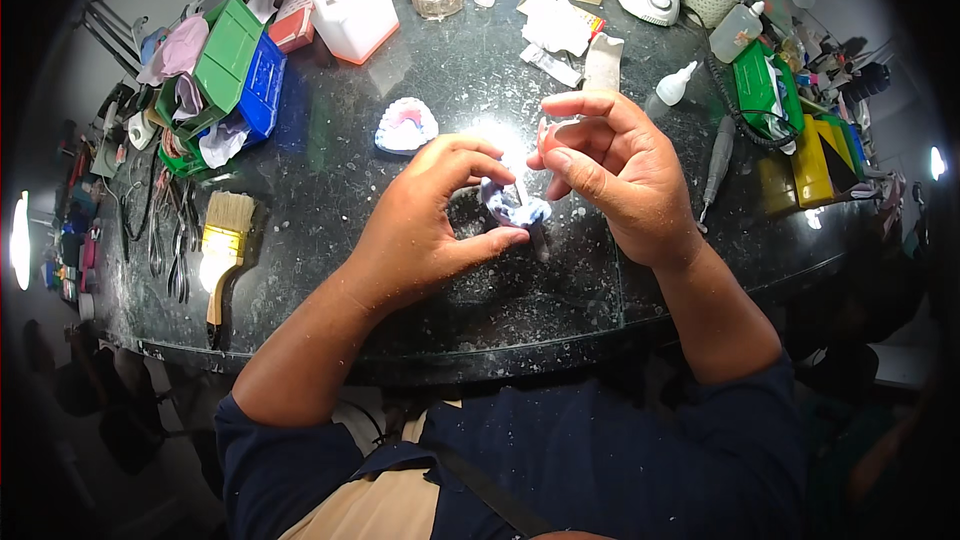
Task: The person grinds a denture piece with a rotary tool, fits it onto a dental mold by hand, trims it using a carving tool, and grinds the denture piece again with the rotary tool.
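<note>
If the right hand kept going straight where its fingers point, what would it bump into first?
Probably the fingers of the left hand: the right hand points toward them across a small gap. Depth is unclear in this single view, so it might pass above them.

The worktop point(330, 200) is being lit harshly at its middle, where detail is being washed out by white glare beside the fingers point(600, 106). A light point(21, 240) is being overexposed at the left rim. Straight edges are being bent, and the corners are being swallowed by black (fine detail is being softened nearby).
</note>
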A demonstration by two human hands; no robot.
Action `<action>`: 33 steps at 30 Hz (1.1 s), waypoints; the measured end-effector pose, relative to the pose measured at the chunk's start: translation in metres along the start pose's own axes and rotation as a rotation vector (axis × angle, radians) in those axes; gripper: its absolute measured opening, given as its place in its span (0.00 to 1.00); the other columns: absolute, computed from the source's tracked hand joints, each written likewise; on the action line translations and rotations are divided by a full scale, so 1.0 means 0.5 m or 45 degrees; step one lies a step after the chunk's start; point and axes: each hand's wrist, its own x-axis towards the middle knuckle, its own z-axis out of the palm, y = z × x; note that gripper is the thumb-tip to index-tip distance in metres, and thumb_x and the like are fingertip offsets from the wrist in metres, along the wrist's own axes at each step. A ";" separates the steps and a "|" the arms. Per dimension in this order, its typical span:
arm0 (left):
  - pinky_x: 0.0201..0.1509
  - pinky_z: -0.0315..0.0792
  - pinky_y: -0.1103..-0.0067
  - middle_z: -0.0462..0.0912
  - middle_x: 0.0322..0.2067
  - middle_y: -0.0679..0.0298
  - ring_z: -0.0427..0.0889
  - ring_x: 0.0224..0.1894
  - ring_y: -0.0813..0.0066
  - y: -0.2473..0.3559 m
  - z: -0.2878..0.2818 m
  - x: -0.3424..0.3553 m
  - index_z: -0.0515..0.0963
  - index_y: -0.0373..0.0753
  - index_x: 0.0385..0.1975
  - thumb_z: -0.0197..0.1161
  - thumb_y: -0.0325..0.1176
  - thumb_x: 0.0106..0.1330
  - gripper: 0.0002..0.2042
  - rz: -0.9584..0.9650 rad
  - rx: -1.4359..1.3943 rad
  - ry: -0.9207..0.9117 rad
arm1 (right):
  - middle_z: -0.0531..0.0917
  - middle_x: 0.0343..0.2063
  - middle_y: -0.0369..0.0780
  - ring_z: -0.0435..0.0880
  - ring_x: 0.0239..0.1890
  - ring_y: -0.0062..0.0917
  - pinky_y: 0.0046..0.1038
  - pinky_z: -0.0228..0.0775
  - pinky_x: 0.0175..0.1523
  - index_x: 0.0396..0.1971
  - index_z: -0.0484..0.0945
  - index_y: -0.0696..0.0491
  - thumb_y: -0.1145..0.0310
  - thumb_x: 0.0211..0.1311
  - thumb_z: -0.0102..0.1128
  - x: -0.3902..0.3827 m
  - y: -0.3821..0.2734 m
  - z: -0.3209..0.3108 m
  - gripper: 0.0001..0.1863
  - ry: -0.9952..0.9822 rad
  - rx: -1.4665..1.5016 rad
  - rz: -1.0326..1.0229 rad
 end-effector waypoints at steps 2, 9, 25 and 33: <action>0.72 0.79 0.65 0.83 0.61 0.56 0.85 0.65 0.60 0.004 -0.005 0.002 0.85 0.38 0.54 0.88 0.31 0.59 0.24 0.018 0.052 -0.046 | 0.91 0.48 0.42 0.91 0.50 0.21 0.26 0.85 0.54 0.63 0.78 0.60 0.73 0.80 0.71 0.000 0.012 0.001 0.18 0.011 0.023 -0.026; 0.71 0.76 0.65 0.84 0.59 0.55 0.85 0.64 0.55 0.004 -0.013 0.002 0.83 0.38 0.57 0.86 0.33 0.59 0.27 0.024 0.165 -0.183 | 0.90 0.45 0.38 0.89 0.47 0.17 0.24 0.83 0.55 0.53 0.83 0.59 0.76 0.77 0.72 -0.005 0.020 -0.007 0.10 0.001 -0.136 -0.140; 0.66 0.82 0.67 0.92 0.55 0.55 0.92 0.58 0.61 0.016 -0.015 0.004 0.88 0.37 0.59 0.83 0.21 0.62 0.24 0.425 0.062 0.218 | 0.93 0.47 0.39 0.92 0.46 0.19 0.24 0.84 0.50 0.48 0.89 0.55 0.80 0.70 0.75 -0.006 0.018 0.003 0.10 -0.149 -0.450 -0.460; 0.64 0.83 0.66 0.93 0.54 0.54 0.92 0.58 0.59 0.011 -0.012 0.006 0.89 0.39 0.54 0.84 0.21 0.61 0.21 0.502 0.076 0.192 | 0.93 0.43 0.38 0.93 0.43 0.20 0.24 0.85 0.48 0.47 0.88 0.56 0.78 0.70 0.78 -0.014 0.017 0.016 0.09 -0.115 -0.452 -0.404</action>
